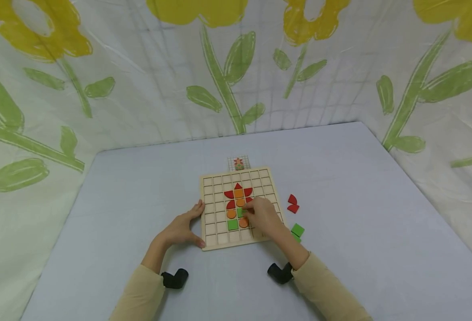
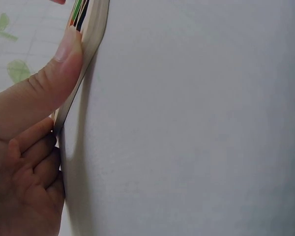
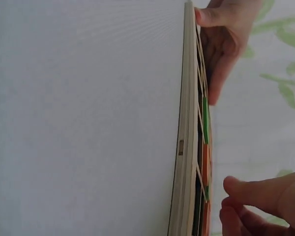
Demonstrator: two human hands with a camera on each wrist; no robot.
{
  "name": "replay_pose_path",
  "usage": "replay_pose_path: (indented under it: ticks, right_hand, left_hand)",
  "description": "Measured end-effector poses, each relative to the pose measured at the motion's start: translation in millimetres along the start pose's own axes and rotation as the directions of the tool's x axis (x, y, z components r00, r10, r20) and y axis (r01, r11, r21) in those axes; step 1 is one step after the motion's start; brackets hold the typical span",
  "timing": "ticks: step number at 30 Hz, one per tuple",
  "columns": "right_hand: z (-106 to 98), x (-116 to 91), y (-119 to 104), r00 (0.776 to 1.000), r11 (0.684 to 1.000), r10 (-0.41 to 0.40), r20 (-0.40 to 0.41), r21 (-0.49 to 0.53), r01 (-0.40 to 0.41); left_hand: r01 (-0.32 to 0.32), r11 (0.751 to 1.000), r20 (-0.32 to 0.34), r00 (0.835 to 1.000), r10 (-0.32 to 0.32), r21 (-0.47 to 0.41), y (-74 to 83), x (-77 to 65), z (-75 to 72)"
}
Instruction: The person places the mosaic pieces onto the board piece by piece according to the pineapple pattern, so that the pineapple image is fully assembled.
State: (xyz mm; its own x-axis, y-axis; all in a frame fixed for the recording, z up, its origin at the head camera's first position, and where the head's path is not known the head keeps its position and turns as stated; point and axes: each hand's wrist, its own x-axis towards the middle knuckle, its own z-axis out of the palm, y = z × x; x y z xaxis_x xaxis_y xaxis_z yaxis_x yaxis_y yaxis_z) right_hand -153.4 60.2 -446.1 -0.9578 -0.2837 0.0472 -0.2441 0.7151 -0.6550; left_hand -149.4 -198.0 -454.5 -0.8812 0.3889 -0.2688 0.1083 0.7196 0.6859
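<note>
A wooden grid board lies on the table. My left hand rests against its left edge, the thumb near the lower corner and the fingers spread further up. In the left wrist view the thumb touches the rim. Over the middle of the board is my right hand, its fingertips close together beside a green square tile. Nothing shows between those fingertips in the right wrist view. Red pieces, orange discs and another green square sit in the grid.
A small pattern card with a flower-like figure stands or lies behind the board. Two loose red pieces and loose green squares lie to its right. A flower-printed curtain hangs behind the table.
</note>
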Motion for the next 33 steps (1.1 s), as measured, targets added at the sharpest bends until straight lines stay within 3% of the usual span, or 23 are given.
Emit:
replay_pose_path:
  ticks: [12,18,24,33]
  right_hand:
    - [4.1,10.9,3.6,0.999,0.998,0.021,0.031,-0.064,-0.019]
    - [1.6,9.8,2.7,0.999,0.999,0.028,0.028,-0.046,-0.027]
    - [-12.5,-0.9,12.9,0.999,0.999,0.024,-0.032,-0.023,-0.025]
    - [-49.7,-19.0,50.8,0.994,0.992,0.113,0.005,0.049,-0.113]
  left_hand:
    - [-0.004,1.000,0.009,1.000,0.004,-0.011,1.8,-1.0,-0.7]
    - [0.002,1.000,0.012,1.000,-0.002,-0.014,1.1,-1.0,-1.2]
    - [0.007,1.000,0.015,1.000,-0.006,-0.019,1.5,0.5,0.8]
    - [0.001,1.000,0.027,1.000,-0.001,-0.025,0.0,1.1,-0.9]
